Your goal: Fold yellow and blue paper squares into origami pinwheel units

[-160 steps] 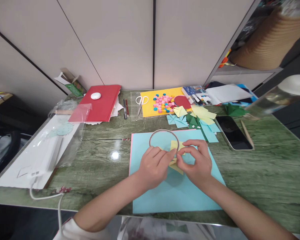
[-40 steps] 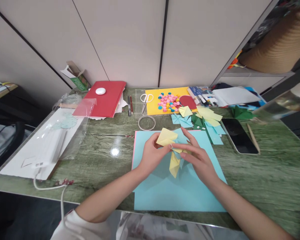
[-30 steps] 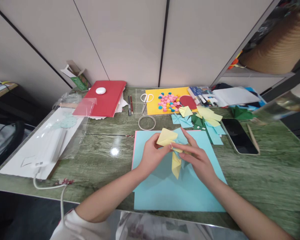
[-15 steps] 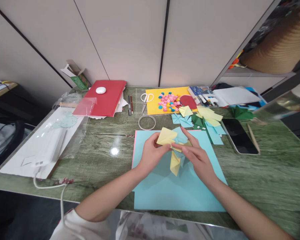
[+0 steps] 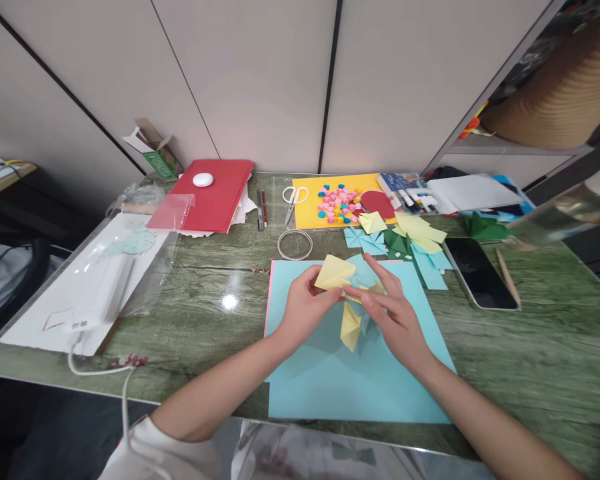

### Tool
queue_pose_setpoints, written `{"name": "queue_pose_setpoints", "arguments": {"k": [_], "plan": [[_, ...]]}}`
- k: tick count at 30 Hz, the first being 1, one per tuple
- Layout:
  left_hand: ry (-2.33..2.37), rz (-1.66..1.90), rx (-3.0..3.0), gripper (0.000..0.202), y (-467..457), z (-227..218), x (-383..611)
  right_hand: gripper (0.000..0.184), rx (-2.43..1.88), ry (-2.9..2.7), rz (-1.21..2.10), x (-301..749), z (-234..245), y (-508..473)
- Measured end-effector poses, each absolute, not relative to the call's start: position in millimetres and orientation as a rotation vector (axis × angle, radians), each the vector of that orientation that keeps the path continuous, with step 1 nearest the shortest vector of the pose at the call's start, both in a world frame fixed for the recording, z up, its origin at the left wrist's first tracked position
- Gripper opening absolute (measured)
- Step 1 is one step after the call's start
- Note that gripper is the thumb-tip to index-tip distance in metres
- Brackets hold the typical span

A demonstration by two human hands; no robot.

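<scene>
A green, wood-grained table (image 5: 220,360) fills most of the view, and on it, in front of the person, lies a large light-blue sheet (image 5: 350,400) with a pink edge showing along its left side. The folded paper piece (image 5: 351,323) is made of pale-yellow and light-blue parts: a broad yellow flap at the upper left, blue folds in the middle, and a narrow pointed yellow flap hanging below.

The left hand (image 5: 306,305) is partly curled, its thumb and bent fingers pinching the piece by its left side. The right hand (image 5: 403,323) is more loosely spread; its index finger reaches in to the middle, almost to the left thumb (whether it truly grips is hidden by the folds). The piece sits between the two hands, above the sheet, its lower flap pointing down below both sets of fingertips.

Beyond the sheet lie a dark phone (image 5: 481,275), a thin round hoop (image 5: 295,259), white-handled scissors (image 5: 291,210), and little pink, blue and yellow balls (image 5: 337,202).
</scene>
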State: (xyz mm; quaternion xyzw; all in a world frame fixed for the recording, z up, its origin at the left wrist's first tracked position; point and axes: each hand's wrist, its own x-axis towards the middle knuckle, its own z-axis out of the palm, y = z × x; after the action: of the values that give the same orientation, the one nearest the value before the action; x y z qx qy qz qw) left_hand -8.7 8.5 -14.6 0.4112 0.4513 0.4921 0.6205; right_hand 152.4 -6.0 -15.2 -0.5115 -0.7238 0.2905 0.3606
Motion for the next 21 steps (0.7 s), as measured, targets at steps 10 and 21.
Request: {"name": "queue_pose_setpoints", "arguments": {"k": [10, 21], "plan": [[1.036, 1.135, 0.931, 0.026, 8.4, -14.6, -7.9, 0.028, -1.279, -1.975, 0.430, 152.3, -16.5, -7.8], [1.031, 1.119, 0.934, 0.026, 8.2, -13.8, -9.1, 0.028, -1.283, -2.004, 0.269, 152.9, -16.7, -7.9]]}}
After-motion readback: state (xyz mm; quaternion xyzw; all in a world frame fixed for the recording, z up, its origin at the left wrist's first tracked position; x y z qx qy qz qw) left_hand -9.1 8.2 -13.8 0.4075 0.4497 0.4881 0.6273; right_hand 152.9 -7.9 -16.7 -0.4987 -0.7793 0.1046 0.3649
